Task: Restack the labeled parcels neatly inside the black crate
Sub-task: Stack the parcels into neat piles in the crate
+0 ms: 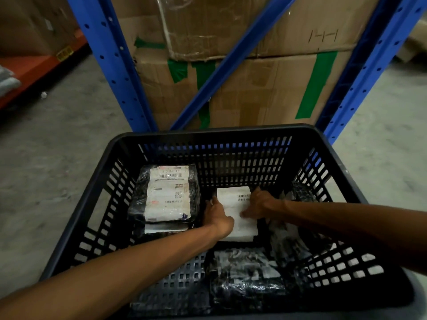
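A black slotted crate (pixel 217 134) stands in front of me on the floor. A white parcel with barcodes (pixel 233 199) lies flat in the middle of its bottom. My left hand (pixel 216 215) grips that parcel's left edge and my right hand (pixel 256 205) presses on its right side. To the left lies a black-wrapped parcel with a big white shipping label (pixel 167 192), on top of another parcel. A shiny black-wrapped parcel (pixel 245 278) lies near the front, and more black wrap (pixel 286 236) lies under my right forearm.
Blue racking uprights (pixel 108 65) and a diagonal brace stand right behind the crate, in front of stacked cardboard boxes with green tape (pixel 265 84). An orange shelf beam (pixel 34 68) runs at the far left. Grey concrete floor surrounds the crate.
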### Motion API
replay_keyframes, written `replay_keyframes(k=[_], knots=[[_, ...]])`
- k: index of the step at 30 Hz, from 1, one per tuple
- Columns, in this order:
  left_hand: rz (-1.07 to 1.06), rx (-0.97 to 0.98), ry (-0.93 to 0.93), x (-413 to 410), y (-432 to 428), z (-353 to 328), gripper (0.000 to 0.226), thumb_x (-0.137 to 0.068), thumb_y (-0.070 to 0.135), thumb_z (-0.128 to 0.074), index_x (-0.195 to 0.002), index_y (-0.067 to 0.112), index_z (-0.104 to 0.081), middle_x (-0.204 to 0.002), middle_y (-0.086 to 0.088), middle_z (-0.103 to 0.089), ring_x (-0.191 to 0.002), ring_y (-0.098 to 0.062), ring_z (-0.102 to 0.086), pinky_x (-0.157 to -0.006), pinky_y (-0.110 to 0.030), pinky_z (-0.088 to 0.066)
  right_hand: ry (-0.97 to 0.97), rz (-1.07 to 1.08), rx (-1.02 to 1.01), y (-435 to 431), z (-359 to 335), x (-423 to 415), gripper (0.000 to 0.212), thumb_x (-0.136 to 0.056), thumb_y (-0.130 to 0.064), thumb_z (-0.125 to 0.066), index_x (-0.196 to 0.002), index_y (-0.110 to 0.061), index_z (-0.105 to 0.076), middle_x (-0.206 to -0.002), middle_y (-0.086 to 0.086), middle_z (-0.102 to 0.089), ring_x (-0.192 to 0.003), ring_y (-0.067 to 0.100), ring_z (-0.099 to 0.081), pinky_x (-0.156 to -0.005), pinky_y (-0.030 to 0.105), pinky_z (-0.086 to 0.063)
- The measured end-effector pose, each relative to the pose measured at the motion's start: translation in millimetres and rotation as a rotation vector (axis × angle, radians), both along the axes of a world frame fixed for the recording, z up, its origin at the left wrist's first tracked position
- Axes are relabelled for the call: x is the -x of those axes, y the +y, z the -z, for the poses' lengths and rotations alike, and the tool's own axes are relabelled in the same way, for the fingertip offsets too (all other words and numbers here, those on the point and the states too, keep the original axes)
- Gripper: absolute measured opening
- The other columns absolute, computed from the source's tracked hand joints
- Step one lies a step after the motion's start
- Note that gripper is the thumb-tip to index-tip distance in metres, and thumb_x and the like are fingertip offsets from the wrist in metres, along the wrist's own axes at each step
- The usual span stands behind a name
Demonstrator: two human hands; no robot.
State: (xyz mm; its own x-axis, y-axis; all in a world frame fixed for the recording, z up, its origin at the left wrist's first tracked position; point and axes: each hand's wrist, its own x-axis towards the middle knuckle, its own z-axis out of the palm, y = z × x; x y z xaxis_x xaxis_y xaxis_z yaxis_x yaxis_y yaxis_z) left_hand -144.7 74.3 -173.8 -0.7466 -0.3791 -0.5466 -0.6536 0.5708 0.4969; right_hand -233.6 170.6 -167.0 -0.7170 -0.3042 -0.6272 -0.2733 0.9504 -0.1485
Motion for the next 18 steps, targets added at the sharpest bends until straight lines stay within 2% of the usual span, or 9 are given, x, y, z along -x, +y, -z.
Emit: replay_keyframes(k=[2, 4, 6, 8, 10, 12, 14, 16, 18], knots=[[0.135, 0.001, 0.026, -10, 2, -10, 0.081, -0.095, 0.006, -0.049, -0.159, 0.008, 0.001, -0.168, -0.012, 0.002, -0.154, -0.029, -0.010, -0.123, -0.035, -0.024, 0.095, -0.077, 0.015, 6, -6, 4, 0.071, -0.092, -0.033, -0.063, -0.150, -0.003, -0.034, -0.147, 0.014, -0.049, -0.130, 0.027, -0.054, -0.102, 0.030, -0.049], [0.358, 0.068, 0.020, -24, -3, -25, 0.081, -0.095, 0.007, -0.050, -0.159, 0.008, -0.001, -0.167, -0.013, 0.005, -0.155, -0.029, -0.002, -0.125, -0.034, -0.018, 0.218, -0.190, 0.055, 16, -16, 2, 0.074, -0.089, -0.027, -0.063, -0.153, -0.006, -0.031, -0.144, 0.015, -0.052, -0.125, 0.030, -0.057, -0.098, 0.034, -0.052], [0.662, 0.187, 0.008, -45, -16, -38, 0.082, -0.093, 0.004, -0.053, -0.159, 0.009, -0.006, -0.167, -0.014, 0.002, -0.155, -0.029, -0.004, -0.125, -0.036, -0.016, 0.271, -0.354, 0.146, 32, -31, -4, 0.063, -0.087, -0.024, -0.062, -0.147, -0.013, -0.044, -0.140, 0.012, -0.059, -0.121, 0.028, -0.061, -0.097, 0.034, -0.054], [0.983, 0.374, 0.027, -71, -34, -42, 0.087, -0.090, -0.002, -0.056, -0.159, 0.011, -0.006, -0.167, -0.013, -0.003, -0.155, -0.028, -0.008, -0.125, -0.038, -0.018, 0.158, -0.577, 0.201, 58, -52, -16, 0.065, -0.085, -0.017, -0.064, -0.148, -0.021, -0.046, -0.140, 0.004, -0.061, -0.123, 0.023, -0.062, -0.101, 0.031, -0.052], [1.170, 0.490, 0.019, -95, -47, -39, 0.090, -0.090, -0.005, -0.055, -0.159, 0.011, 0.000, -0.167, -0.013, 0.000, -0.155, -0.027, -0.006, -0.126, -0.039, -0.016, 0.042, -0.805, 0.105, 85, -72, -37, 0.075, -0.082, -0.017, -0.068, -0.151, -0.030, -0.040, -0.147, -0.001, -0.056, -0.130, 0.018, -0.057, -0.106, 0.031, -0.048], [1.259, 0.503, -0.020, -106, -48, -35, 0.090, -0.092, 0.000, -0.056, -0.159, 0.009, 0.005, -0.167, -0.014, 0.005, -0.156, -0.026, -0.002, -0.126, -0.039, -0.016, -0.013, -0.920, 0.051, 107, -78, -59, 0.078, -0.084, -0.022, -0.069, -0.153, -0.033, -0.035, -0.153, -0.002, -0.049, -0.137, 0.016, -0.050, -0.111, 0.033, -0.043], [1.297, 0.427, -0.059, -106, -44, -33, 0.093, -0.093, 0.013, -0.061, -0.159, 0.007, 0.004, -0.167, -0.013, 0.005, -0.156, -0.024, -0.004, -0.125, -0.037, -0.018, -0.081, -0.908, 0.077, 116, -75, -75, 0.069, -0.093, -0.017, -0.057, -0.155, -0.032, -0.030, -0.156, 0.002, -0.045, -0.141, 0.018, -0.047, -0.115, 0.035, -0.038], [1.310, 0.340, -0.049, -100, -40, -31, 0.092, -0.093, 0.025, -0.063, -0.159, 0.008, -0.002, -0.168, -0.012, -0.002, -0.154, -0.024, -0.014, -0.123, -0.036, -0.023, -0.081, -0.887, 0.108, 115, -70, -78, 0.062, -0.098, -0.013, -0.046, -0.156, -0.029, -0.029, -0.153, 0.008, -0.048, -0.139, 0.022, -0.050, -0.114, 0.036, -0.037], [1.275, 0.301, -0.018, -95, -39, -31, 0.081, -0.095, 0.028, -0.060, -0.158, 0.011, -0.011, -0.165, -0.013, -0.019, -0.147, -0.027, -0.032, -0.118, -0.037, -0.033, -0.039, -0.894, 0.124, 112, -66, -77, 0.068, -0.093, -0.013, -0.053, -0.156, -0.024, -0.031, -0.148, 0.010, -0.054, -0.134, 0.023, -0.055, -0.110, 0.035, -0.041]])
